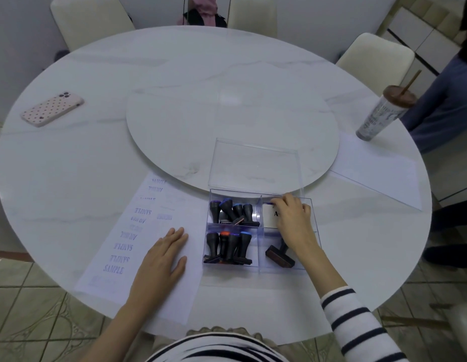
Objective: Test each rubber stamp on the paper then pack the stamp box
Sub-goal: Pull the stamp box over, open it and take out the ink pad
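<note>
Paper (pixel 117 273) full of purple SAMPLE prints lies nearest me on the bench (pixel 70 165), with my left hand (pixel 164 257) flat and relaxed on it. Just to the right, the clear stamp box (pixel 263 239) has black-handled stamps (pixel 228 245) in its left compartments. My right hand (pixel 292 218) curls round a white block (pixel 270 218) in the far-right one.

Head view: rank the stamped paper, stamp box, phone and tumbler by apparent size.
1. The stamped paper and the stamp box, a near tie: the paper looks larger than the box without its open lid, but not with it.
2. The tumbler and the phone look alike; wide-angle warping near the edges makes ranking them unsure.
</note>
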`<action>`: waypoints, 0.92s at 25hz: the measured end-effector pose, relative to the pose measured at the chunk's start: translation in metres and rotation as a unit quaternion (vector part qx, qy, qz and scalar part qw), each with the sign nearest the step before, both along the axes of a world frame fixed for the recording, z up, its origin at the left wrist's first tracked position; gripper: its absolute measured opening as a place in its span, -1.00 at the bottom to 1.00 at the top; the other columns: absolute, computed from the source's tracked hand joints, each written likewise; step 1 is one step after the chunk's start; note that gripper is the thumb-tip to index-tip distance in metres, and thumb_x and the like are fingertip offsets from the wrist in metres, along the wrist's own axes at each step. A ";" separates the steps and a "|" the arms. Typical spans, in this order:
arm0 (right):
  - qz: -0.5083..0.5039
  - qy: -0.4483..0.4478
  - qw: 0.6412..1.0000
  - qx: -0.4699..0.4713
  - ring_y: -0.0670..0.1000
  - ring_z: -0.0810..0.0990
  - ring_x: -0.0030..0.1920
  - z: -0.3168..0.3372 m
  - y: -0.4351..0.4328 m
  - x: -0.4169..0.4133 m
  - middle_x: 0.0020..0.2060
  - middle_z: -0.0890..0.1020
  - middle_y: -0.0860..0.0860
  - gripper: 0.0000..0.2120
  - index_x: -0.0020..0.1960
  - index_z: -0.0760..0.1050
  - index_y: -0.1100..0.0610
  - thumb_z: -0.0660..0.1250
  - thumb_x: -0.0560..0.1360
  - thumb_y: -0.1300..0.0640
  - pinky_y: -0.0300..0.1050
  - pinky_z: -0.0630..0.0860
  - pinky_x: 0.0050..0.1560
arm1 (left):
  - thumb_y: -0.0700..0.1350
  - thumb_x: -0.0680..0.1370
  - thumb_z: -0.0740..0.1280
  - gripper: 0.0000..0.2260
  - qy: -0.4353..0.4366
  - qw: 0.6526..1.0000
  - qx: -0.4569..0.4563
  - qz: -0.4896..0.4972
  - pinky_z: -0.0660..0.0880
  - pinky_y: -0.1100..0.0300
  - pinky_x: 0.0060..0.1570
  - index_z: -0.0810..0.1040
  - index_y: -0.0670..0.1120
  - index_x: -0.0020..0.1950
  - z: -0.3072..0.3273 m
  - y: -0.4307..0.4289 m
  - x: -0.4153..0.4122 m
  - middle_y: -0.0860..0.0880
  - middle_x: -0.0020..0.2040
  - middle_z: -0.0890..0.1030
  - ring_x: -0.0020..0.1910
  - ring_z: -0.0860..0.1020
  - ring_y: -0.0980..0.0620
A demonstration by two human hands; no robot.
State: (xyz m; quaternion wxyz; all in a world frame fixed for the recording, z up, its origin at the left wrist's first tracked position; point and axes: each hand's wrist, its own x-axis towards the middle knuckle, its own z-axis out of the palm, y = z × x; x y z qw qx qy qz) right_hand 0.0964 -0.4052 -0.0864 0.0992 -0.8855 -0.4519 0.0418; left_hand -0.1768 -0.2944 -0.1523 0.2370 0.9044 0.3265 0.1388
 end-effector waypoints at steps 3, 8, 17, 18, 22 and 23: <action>0.018 -0.005 1.000 0.008 0.14 0.40 0.15 0.008 -0.009 0.004 0.09 0.47 0.13 -0.76 0.14 0.45 0.16 0.18 0.50 0.30 0.01 0.26 0.17 | 0.04 0.50 0.07 -0.55 -0.004 1.000 0.005 -0.002 -0.07 0.41 0.38 0.38 -0.10 0.34 0.001 0.001 0.001 0.02 0.37 0.38 0.38 0.19 0.17; 0.057 0.117 0.991 0.040 0.02 0.47 -0.02 0.021 -0.028 0.009 -0.08 0.51 -0.05 -0.80 -0.05 0.34 0.01 0.24 0.48 0.30 -0.01 0.22 0.26 | 0.04 0.50 0.06 -0.55 -0.004 1.000 0.012 0.000 -0.08 0.42 0.37 0.38 -0.09 0.34 -0.001 0.001 0.001 0.03 0.37 0.38 0.38 0.19 0.18; 0.098 0.151 0.956 0.231 -0.20 0.37 -0.10 0.063 -0.054 -0.053 -0.07 0.48 -0.12 -0.77 0.05 0.33 -0.06 0.21 0.45 0.19 -0.50 0.26 0.02 | 0.02 0.50 0.07 -0.55 -0.005 1.000 0.030 -0.003 -0.07 0.41 0.36 0.40 -0.12 0.33 -0.001 0.000 0.001 -0.04 0.36 0.42 0.37 0.22 0.13; 0.120 0.184 0.953 0.210 -0.19 0.39 -0.10 0.065 -0.058 -0.065 -0.07 0.48 -0.14 -0.79 0.05 0.34 -0.08 0.21 0.46 0.14 -0.52 0.27 0.01 | 0.03 0.50 0.06 -0.55 -0.004 1.000 0.031 -0.004 -0.05 0.39 0.36 0.39 -0.11 0.34 -0.003 0.000 0.000 -0.03 0.37 0.41 0.37 0.22 0.13; 0.183 0.265 0.940 0.109 -0.20 0.42 -0.09 0.040 -0.067 -0.110 -0.07 0.46 -0.17 -0.80 0.07 0.39 0.00 0.22 0.45 0.12 -0.42 0.31 -0.02 | 0.08 0.49 0.00 -0.51 -0.010 1.000 0.016 0.001 0.03 0.29 0.35 0.33 -0.05 0.38 -0.001 0.000 -0.001 0.03 0.41 0.33 0.39 0.16 0.19; 0.188 0.273 0.940 0.084 -0.16 0.44 -0.08 0.027 -0.069 -0.119 -0.06 0.47 -0.14 -0.80 0.07 0.40 0.04 0.23 0.45 0.14 -0.39 0.32 -0.03 | 0.09 0.49 -0.01 -0.49 -0.010 1.000 0.010 0.002 0.04 0.28 0.36 0.32 -0.05 0.38 0.000 0.000 -0.002 0.04 0.42 0.32 0.39 0.14 0.21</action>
